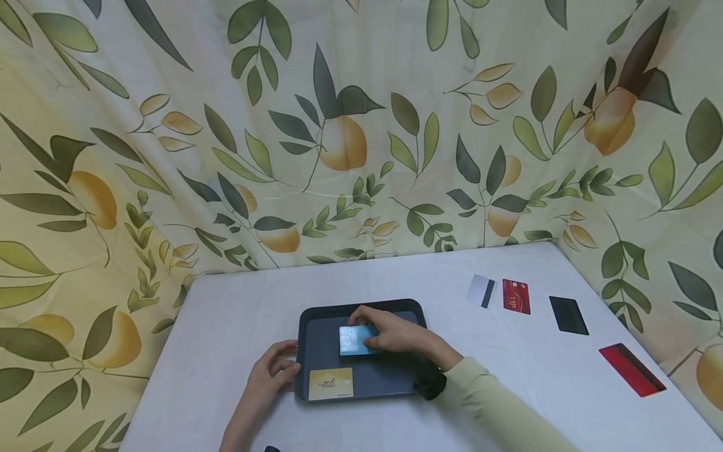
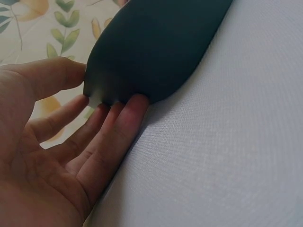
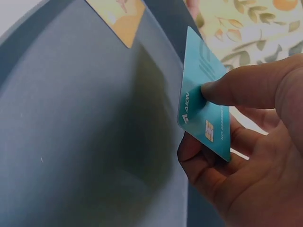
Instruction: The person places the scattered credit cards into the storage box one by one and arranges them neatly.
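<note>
A dark tray [image 1: 390, 376] lies on the white table near me. My right hand [image 1: 367, 333] pinches a teal chip card [image 1: 354, 341] over the tray's middle. In the right wrist view the thumb presses the teal card's [image 3: 206, 109] face, the other fingers sit behind it, and the card stands tilted above the tray floor [image 3: 85, 132]. A yellow card [image 1: 331, 383] lies flat in the tray's near left corner, also seen in the right wrist view [image 3: 118, 16]. My left hand [image 1: 287, 359] touches the tray's left rim [image 2: 151, 47] with thumb and straight fingers [image 2: 135, 106].
Several more cards lie on the table to the right: a white and grey one [image 1: 481, 290], a red one [image 1: 516, 295], a black one [image 1: 568, 314] and a red one with a black stripe [image 1: 632, 369]. A leaf-patterned curtain [image 1: 361, 125] closes off the back and sides.
</note>
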A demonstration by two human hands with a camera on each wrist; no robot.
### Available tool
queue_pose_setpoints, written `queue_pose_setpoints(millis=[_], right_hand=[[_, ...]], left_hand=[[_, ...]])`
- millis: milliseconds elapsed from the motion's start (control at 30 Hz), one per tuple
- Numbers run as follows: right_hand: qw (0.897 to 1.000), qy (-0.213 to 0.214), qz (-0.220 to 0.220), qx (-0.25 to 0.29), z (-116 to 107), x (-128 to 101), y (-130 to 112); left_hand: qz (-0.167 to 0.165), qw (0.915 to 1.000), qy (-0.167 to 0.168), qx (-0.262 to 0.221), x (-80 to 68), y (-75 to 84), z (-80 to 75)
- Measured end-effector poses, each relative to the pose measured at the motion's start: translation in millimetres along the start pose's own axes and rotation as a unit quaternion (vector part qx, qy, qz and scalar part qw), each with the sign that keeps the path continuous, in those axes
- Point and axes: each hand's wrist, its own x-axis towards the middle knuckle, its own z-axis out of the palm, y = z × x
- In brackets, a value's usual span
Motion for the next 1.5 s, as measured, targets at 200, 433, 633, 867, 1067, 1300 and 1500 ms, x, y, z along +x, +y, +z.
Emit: queue_pose_setpoints(millis=[200,433,633,867,1067,1300,1500], right_hand=[[1.0,-0.007,0.003,-0.003,13.1,11.4,-1.9],[1.0,-0.004,0.007,-0.021,26.6,24.5,-5.1],[0.999,-0.004,0.006,-0.042,34.4,33.5,-11.0],[0.998,-0.013,0.002,-0.067,37.8,41.8,-15.4],[0.996,-0.018,0.004,-0.084,37.4,44.3,-18.1],[0.992,-0.019,0.019,-0.127,38.6,46.6,-23.6],[0.986,-0.015,0.024,-0.166,42.1,48.5,-24.1]], left_hand=[[-0.003,1.0,-0.002,0.0,1.0,-1.2,-1.4],[-0.001,1.0,-0.004,0.002,2.0,-2.1,-2.4],[-0.008,1.0,-0.002,-0.003,1.4,-2.6,-2.0],[-0.009,0.9999,-0.001,-0.006,2.2,-2.9,-1.6],[-0.009,1.0,0.0,-0.004,2.2,-3.3,-1.2],[-0.007,1.0,0.0,-0.004,2.4,-2.7,-1.4],[-0.007,1.0,-0.001,-0.002,2.0,-2.1,-1.1]])
